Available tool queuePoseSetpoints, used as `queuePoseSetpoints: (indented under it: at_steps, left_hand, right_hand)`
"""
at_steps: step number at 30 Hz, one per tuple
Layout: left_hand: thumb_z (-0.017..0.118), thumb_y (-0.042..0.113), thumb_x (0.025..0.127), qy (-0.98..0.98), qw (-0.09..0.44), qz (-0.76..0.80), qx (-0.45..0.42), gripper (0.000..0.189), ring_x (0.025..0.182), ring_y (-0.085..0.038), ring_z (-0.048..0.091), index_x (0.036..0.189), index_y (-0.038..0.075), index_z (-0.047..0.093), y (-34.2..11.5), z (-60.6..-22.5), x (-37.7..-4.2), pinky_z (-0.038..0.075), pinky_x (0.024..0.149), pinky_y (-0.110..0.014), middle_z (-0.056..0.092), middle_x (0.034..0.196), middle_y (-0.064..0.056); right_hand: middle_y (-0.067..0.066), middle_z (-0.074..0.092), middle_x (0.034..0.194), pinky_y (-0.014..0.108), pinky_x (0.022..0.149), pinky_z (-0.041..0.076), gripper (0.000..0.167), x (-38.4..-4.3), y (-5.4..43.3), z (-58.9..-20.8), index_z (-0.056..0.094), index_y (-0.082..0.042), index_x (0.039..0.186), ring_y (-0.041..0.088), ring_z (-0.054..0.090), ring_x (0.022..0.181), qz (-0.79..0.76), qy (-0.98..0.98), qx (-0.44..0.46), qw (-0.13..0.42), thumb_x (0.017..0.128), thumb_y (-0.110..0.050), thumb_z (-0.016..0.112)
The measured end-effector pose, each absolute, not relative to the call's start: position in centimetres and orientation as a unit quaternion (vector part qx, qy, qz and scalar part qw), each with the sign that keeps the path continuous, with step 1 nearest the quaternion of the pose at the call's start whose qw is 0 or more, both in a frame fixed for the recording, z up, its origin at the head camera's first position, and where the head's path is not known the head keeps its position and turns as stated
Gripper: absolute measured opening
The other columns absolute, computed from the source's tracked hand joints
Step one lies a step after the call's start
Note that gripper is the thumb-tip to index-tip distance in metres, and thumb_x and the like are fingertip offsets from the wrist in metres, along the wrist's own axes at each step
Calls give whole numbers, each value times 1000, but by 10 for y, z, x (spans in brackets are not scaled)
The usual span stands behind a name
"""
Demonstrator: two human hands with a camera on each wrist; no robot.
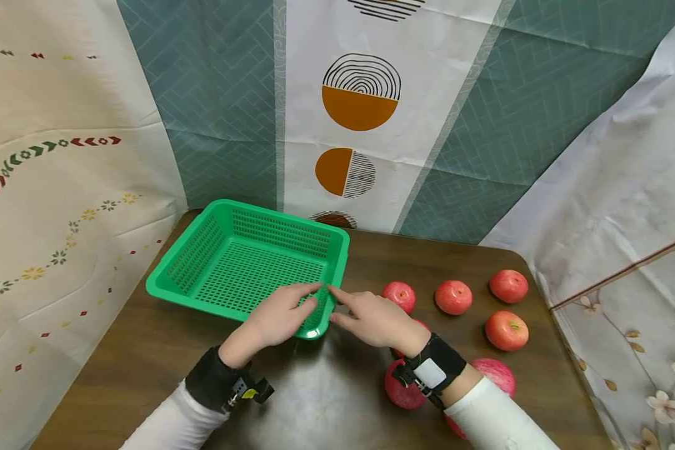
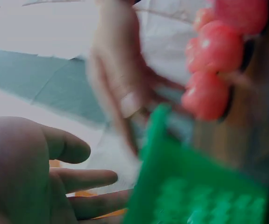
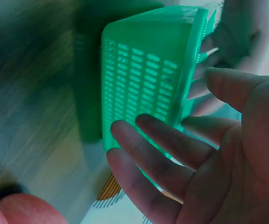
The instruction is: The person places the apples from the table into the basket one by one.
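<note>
A green plastic basket [image 1: 253, 269] with slotted walls sits on the table in the head view, its inside bare. My left hand [image 1: 281, 315] hovers over the basket's near right corner, fingers extended toward the right rim. Just outside that same rim is my right hand [image 1: 378, 317], fingers spread and nothing held. In the right wrist view its fingers [image 3: 158, 163] are stretched out beside the basket's slotted wall [image 3: 139, 84]; whether they touch it I cannot tell. The left wrist view shows my left hand [image 2: 22, 172] with parted fingers beside the green rim, blurred.
Several red apples lie on the table's right side, among them one apple [image 1: 398, 297] near my right hand and another apple [image 1: 507, 330] farther right. My right forearm partly covers some. Patterned cloth [image 1: 360, 144] hangs behind the brown table [image 1: 112, 356] and along both sides.
</note>
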State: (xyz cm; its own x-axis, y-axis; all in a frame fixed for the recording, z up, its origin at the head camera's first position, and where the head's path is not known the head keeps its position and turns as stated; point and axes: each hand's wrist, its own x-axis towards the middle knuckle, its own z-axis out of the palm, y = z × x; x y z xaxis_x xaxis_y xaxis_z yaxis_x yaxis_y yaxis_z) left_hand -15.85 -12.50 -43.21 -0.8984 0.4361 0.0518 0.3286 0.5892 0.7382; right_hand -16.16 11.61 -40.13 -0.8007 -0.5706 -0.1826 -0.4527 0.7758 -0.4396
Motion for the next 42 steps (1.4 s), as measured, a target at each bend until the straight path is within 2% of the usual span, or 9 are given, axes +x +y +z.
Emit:
queuePoseSetpoints:
  at_steps: [3,10,18,24,27,32,35,38,42]
  left_hand:
    - [51,27,112,899,11,390,200,50,146,-38,49,157,4,54,-152,-419,-164,41,115,-58,56,155,-17]
    - [54,25,111,923,-98,354,115,55,147,-53,37,159,-1,47,-241,-402,-186,31,113,-72,43,160,-30]
    - [54,29,112,949,-15,309,62,77,139,-67,30,163,-16,18,-328,-424,-221,29,106,-78,28,156,-48]
    - [52,27,113,943,28,325,58,75,129,-62,47,159,-22,19,-342,-436,-223,42,99,-70,35,152,-49]
    - [50,26,114,938,33,343,40,73,123,-57,52,160,-20,19,-335,-441,-222,46,94,-64,36,153,-48]
    - [47,28,114,910,38,413,-1,69,106,-45,63,165,-11,20,-315,-450,-221,53,77,-45,41,154,-42]
    - [46,31,114,899,32,436,-21,69,104,-43,62,168,-4,21,-307,-454,-219,51,74,-40,42,155,-40]
    - [46,32,114,904,18,425,-31,68,104,-43,60,169,-1,21,-305,-457,-218,47,73,-40,41,155,-41]
    - [46,31,114,911,12,410,-34,68,91,-40,62,169,0,22,-305,-458,-218,47,67,-41,44,151,-42]
  right_hand:
    - [3,71,131,32,71,53,65,-164,116,-402,43,-21,166,12,67,100,-182,932,-277,148,109,-45,61]
    - [3,70,133,32,68,51,65,-166,117,-403,43,-21,166,12,66,101,-183,930,-281,148,109,-46,61]
    - [0,75,127,31,57,44,59,-171,122,-406,48,-24,163,9,61,87,-180,936,-275,125,109,-43,61]
    - [3,73,133,31,50,36,61,-176,130,-408,47,-20,164,14,63,84,-183,938,-269,122,109,-43,61]
    - [5,70,139,31,51,38,63,-179,136,-408,46,-18,165,14,66,95,-184,941,-256,125,109,-43,61]
    - [1,74,105,35,67,48,64,-181,150,-407,42,-20,166,13,65,94,-178,948,-232,124,109,-44,60]
    - [1,72,101,36,75,51,66,-180,159,-407,39,-21,168,15,67,97,-183,951,-224,110,110,-46,59]
    - [3,71,108,39,74,52,69,-177,172,-403,35,-26,170,18,67,97,-207,951,-209,93,109,-49,58]
    - [6,71,129,48,89,56,65,-164,199,-393,38,-28,169,23,68,111,-237,951,-185,73,110,-49,57]
